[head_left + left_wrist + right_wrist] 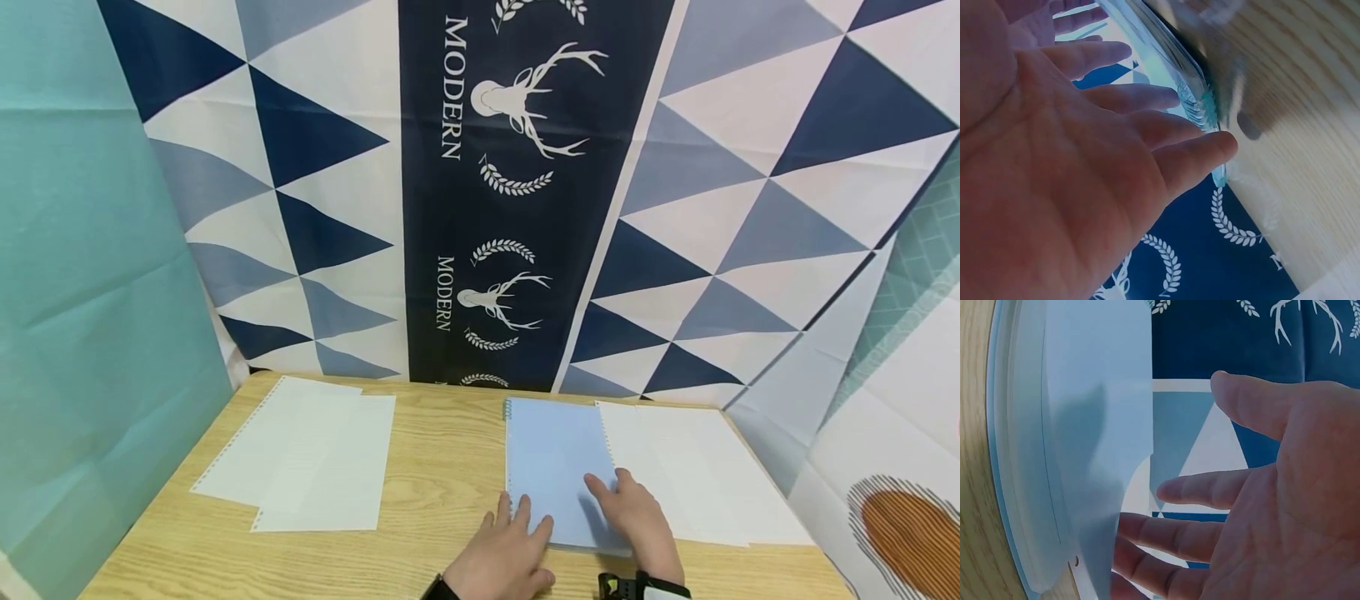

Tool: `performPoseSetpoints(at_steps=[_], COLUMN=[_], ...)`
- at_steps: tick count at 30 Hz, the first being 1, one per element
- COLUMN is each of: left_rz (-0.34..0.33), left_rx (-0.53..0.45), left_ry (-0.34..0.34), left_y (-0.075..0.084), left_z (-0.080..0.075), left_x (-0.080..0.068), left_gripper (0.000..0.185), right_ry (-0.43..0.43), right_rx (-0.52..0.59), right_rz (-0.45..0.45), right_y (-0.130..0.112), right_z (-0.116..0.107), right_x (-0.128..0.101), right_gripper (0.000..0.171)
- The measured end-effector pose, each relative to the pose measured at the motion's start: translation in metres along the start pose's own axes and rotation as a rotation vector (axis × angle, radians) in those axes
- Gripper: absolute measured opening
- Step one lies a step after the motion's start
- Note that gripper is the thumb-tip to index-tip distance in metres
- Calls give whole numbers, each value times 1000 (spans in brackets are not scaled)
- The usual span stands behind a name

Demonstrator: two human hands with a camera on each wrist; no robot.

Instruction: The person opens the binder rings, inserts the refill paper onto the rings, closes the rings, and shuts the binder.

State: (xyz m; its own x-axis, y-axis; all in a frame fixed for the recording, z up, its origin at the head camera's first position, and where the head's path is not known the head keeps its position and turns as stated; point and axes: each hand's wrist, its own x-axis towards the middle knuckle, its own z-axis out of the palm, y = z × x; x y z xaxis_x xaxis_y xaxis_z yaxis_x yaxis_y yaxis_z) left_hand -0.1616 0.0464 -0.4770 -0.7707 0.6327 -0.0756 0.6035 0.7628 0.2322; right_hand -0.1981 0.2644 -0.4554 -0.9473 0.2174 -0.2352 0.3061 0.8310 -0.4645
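Both hands lie flat on the pale blue spiral-bound notebook [558, 467], which rests closed on the light wooden table [442, 467], near the front edge. The left hand [504, 560] has straight fingers resting on the lower left corner of the cover, just beside the spiral. The right hand [637, 517] is also flat, fingers spread and relaxed, on the lower right part of the cover. Neither hand is closed around anything; they only press from above.

What could go wrong, as I judge it: the cover looks smooth, so flat fingers may slide on it, and the notebook could then turn or move toward the loose white sheets [697, 475] that lie just to the right of the right hand. These sheets overlap the right edge of the notebook, so a push to that side would probably shift or crease them. In the right wrist view the edge of the cover seems slightly lifted near the fingers [1210, 490], but the picture is too close to be sure.

Around: a second pile of white perforated sheets [307, 454] lies well apart, far to the left of the left hand. Behind the table hangs a blue and white cloth with triangles and deer heads [510, 192]. Nothing stands between the hands.
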Motion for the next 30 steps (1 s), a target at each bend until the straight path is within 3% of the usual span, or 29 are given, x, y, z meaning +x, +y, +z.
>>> performPoseSetpoints(at_steps=[13,30], left_rz=[-17,-3], left_rx=[-16,-6], left_ry=[0,6], left_y=[-4,-6], left_z=[-4,-2], left_x=[-4,-3], left_gripper=[60,60], right_ry=[-7,48], right_rx=[56,39], right_rz=[38,40], right_y=[1,-2], right_z=[-3,-8], right_x=[0,-3], right_gripper=[94,89])
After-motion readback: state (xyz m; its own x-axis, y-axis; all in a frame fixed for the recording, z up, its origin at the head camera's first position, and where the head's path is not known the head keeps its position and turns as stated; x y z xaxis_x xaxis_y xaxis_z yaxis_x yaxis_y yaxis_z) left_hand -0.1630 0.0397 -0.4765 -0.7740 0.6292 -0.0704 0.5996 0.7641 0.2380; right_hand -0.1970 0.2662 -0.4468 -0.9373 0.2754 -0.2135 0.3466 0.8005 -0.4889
